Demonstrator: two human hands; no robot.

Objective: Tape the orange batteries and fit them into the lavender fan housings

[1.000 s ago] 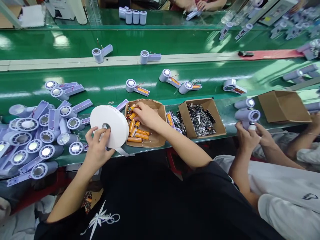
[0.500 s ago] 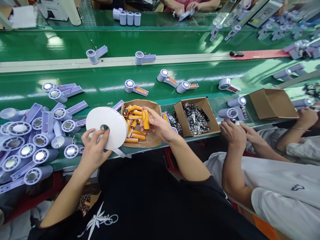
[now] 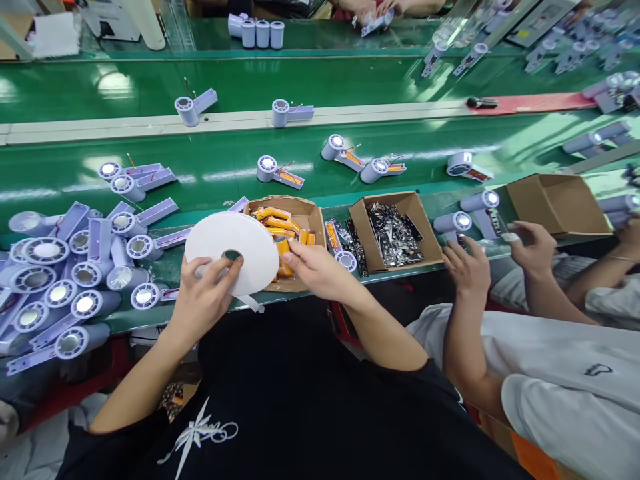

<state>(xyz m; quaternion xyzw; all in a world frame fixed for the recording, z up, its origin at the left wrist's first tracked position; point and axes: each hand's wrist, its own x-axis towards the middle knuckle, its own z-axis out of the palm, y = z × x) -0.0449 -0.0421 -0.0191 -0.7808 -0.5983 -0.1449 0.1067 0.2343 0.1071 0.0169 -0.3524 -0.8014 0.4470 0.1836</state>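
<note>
Two hands meet at a white tape roll and an orange battery over the worktop edge.

At far left a heap of lilac fan housings [image 3: 65, 267] lies on the green worktop [image 3: 210, 180]. Next, the left hand [image 3: 203, 300] is clamped on the white tape roll [image 3: 231, 253], thumb near its centre hole, holding it tilted above the front edge of the worktop with a short tail of tape hanging below. Just right of the roll, the right hand [image 3: 314, 267] pinches an orange battery [image 3: 284, 257] against the roll's rim, over the open cardboard box of batteries [image 3: 310, 217]. Further right stands a second box of dark metal parts [image 3: 395, 233]. At far right a co-worker's hands [image 3: 467, 267] work near more fan housings and an empty carton [image 3: 560, 203].
</note>
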